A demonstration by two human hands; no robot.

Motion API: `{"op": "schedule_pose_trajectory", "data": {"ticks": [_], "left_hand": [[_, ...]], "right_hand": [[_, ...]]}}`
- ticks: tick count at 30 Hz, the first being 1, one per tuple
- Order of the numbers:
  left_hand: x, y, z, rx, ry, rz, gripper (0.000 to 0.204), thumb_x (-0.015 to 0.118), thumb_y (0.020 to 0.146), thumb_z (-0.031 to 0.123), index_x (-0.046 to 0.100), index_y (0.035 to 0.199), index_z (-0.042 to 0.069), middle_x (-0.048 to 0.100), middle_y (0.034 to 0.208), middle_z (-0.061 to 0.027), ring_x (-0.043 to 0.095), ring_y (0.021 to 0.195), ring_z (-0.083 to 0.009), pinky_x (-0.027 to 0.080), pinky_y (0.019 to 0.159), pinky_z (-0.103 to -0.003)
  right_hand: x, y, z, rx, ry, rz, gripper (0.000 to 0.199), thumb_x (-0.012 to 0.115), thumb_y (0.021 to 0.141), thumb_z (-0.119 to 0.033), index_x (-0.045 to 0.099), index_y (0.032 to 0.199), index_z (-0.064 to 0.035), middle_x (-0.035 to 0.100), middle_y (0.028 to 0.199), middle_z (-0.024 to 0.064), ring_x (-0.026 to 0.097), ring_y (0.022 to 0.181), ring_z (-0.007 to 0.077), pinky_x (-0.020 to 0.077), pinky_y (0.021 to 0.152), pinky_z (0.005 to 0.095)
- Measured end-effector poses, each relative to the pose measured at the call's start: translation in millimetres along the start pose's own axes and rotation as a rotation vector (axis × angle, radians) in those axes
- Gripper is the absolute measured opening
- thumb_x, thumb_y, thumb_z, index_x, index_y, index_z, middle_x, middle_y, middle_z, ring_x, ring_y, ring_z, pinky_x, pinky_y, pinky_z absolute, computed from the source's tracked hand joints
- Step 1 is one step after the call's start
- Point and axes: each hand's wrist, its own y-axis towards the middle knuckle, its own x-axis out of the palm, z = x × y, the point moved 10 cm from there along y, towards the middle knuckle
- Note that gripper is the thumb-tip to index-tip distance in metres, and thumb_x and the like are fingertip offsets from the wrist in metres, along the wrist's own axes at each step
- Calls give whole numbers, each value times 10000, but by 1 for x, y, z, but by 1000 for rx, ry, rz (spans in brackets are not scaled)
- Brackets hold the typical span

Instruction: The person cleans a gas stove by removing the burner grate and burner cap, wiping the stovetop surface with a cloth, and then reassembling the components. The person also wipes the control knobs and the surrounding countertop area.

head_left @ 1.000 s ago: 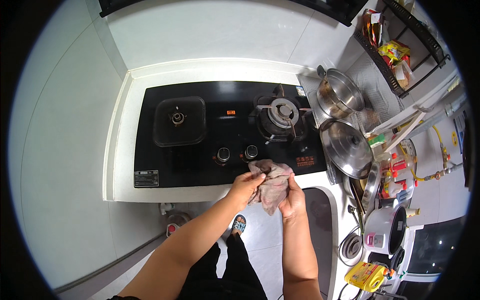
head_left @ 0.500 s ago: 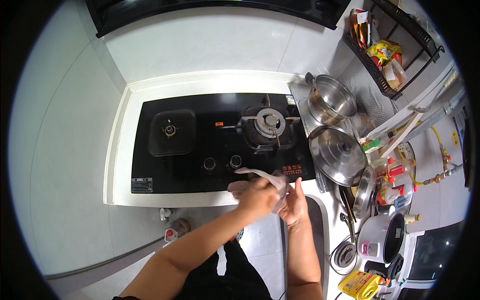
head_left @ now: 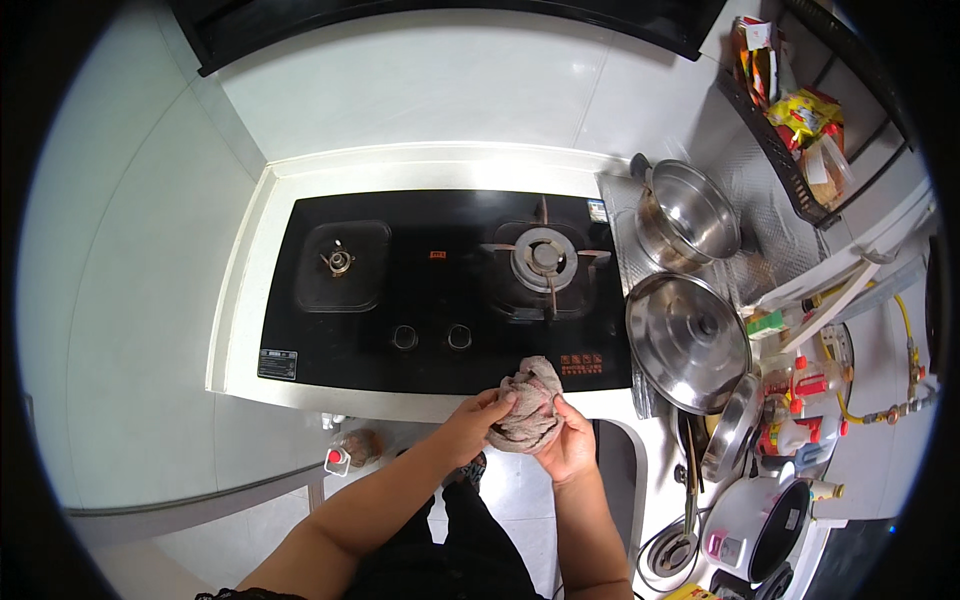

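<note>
A bunched, greyish-pink cloth (head_left: 528, 412) is held between my two hands, just over the front edge of the gas stove. My left hand (head_left: 470, 424) grips its left side, thumb on top. On the other side my right hand (head_left: 570, 440) pinches the cloth with thumb and fingers. Beyond them lies the black glass stove (head_left: 420, 290). Its right burner (head_left: 545, 258) has a pan support around it, while the left burner (head_left: 340, 262) stands bare on a dark square plate. Two knobs (head_left: 459, 337) sit near the stove's front.
Right of the stove are a steel pot (head_left: 690, 215) and a round steel lid (head_left: 688, 340). Bottles (head_left: 800, 400) and a white rice cooker (head_left: 745, 530) crowd the right counter. A black rack (head_left: 785, 160) holds packets above. Below the counter's front, a red-capped container (head_left: 338, 460) stands on the floor.
The cloth, spread loosely and blurred before, is now gathered into a compact bundle. My left hand has shifted left and down, and my right hand slightly left and down.
</note>
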Motion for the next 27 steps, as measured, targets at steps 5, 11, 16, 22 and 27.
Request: {"op": "schedule_pose_trajectory", "data": {"ticks": [5, 11, 16, 22, 27], "left_hand": [[-27, 13, 18, 178, 853, 182, 367, 661, 907, 248, 592, 1180, 13, 656, 1030, -77, 631, 894, -166, 508, 807, -299], [-81, -6, 99, 749, 1066, 630, 738, 788, 723, 50, 431, 1369, 54, 554, 1168, -115, 582, 705, -177, 500, 659, -289], [-85, 27, 117, 715, 1171, 513, 618, 710, 718, 9, 510, 1301, 59, 570, 1173, -119, 611, 849, -254, 514, 726, -335], [-95, 37, 116, 849, 1194, 475, 489, 676, 722, -10, 591, 1199, 52, 594, 1124, -125, 641, 869, -286, 530, 675, -319], [-92, 34, 118, 854, 1145, 458, 510, 695, 712, -5, 599, 1205, 80, 593, 1120, -104, 639, 836, -274, 530, 662, -313]], "right_hand": [[-43, 15, -34, -113, -786, 240, 356, 704, 856, -122, 577, 1151, 31, 648, 1083, 132, 636, 990, 226, 531, 868, 354], [10, 41, -54, -411, -506, 219, 210, 618, 889, -9, 611, 1099, 3, 660, 1032, 90, 630, 935, 173, 502, 844, 292], [22, 116, 5, -195, -738, -1, 558, 630, 765, 109, 526, 1300, -11, 611, 1128, 60, 607, 946, 164, 487, 849, 262], [61, 151, 12, -618, -1679, -33, 498, 784, 759, -171, 613, 1186, 19, 607, 1171, 200, 617, 1034, 280, 475, 903, 318], [9, 149, 1, -501, -1160, 302, 236, 727, 831, -64, 687, 1043, 31, 691, 930, 64, 607, 830, 119, 491, 753, 244]]}}
